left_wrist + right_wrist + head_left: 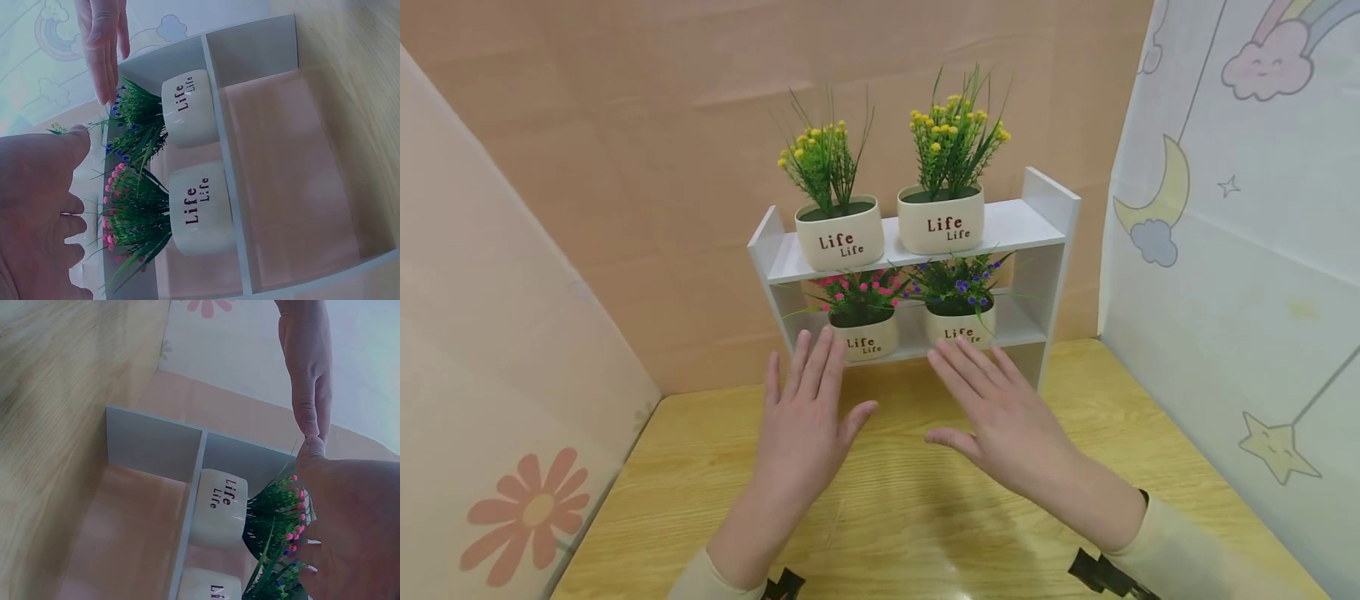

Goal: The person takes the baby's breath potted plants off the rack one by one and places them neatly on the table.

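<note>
Both hands hover in front of a white two-tier shelf, palms down and holding nothing. My left hand has its fingers spread, and its fingertips overlap the lower left pot in the head view. The straight fingers of my right hand overlap the lower right pot. On the lower tier stand a pot with pink flowers and a pot with blue-purple flowers. Two pots with yellow flowers, one left and one right, stand on the top tier. All are cream-coloured and marked "Life".
The shelf stands on a wood-grain table near the peach back wall. White side walls close in both sides, the left with a flower print, the right with a moon and star print.
</note>
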Motion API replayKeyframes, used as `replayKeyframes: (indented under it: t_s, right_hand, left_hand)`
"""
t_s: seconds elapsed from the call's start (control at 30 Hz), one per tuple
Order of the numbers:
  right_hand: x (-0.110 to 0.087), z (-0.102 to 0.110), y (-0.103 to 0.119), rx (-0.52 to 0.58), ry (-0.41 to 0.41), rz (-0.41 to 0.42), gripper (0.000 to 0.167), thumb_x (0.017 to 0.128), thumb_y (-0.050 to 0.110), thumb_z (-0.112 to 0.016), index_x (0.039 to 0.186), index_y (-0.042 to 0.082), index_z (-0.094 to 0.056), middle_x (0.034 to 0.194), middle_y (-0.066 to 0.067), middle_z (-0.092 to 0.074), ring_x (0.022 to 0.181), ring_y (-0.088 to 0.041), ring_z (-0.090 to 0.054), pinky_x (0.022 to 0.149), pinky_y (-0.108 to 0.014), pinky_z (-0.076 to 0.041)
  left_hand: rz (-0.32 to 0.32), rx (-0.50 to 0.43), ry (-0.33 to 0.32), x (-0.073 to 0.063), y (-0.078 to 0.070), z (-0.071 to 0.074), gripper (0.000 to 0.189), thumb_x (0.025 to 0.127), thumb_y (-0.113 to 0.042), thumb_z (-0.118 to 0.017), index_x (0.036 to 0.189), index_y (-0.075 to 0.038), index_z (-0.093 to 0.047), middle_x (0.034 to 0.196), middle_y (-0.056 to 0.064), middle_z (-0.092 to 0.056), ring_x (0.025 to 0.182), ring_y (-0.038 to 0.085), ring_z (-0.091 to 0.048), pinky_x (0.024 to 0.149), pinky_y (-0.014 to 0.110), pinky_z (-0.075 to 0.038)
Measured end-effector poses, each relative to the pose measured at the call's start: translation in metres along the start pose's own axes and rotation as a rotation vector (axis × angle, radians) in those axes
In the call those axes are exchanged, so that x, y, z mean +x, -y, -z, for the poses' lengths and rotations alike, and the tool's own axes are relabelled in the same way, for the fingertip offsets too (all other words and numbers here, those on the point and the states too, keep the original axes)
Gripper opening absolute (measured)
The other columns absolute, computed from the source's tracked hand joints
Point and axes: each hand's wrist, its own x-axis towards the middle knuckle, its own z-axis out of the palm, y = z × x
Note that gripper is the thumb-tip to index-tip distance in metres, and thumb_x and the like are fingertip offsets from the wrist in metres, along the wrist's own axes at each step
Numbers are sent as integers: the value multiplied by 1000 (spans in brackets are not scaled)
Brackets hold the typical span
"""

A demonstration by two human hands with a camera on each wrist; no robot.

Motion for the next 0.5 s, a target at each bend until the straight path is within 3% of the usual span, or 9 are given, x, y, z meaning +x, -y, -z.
replayKeyframes:
  t_s: [0.17,0.37,0.5]
  right_hand:
    - [6,9,1,-15,-5,16,100,107,80,-25,172,5,-35,177,-14,-34,166,-35,-27,132,-64,-25]
    - [13,21,0,-30,-25,48,95,107,69,-55,172,2,-33,179,-14,-32,165,-36,-28,132,-63,-25]
    - [17,28,-1,-41,-24,57,96,106,65,-60,172,2,-32,179,-13,-31,166,-36,-26,134,-60,-21]
  left_hand:
    - [16,-4,3,4,2,8,92,106,-58,-68,174,-8,-31,182,10,-22,170,31,-8,135,63,-2]
    - [30,12,-1,10,6,17,93,107,-58,-67,175,-8,-28,183,9,-21,170,31,-8,134,65,-4]
    - [41,9,8,14,8,24,93,108,-58,-65,175,-8,-27,183,10,-21,170,32,-8,134,65,-2]
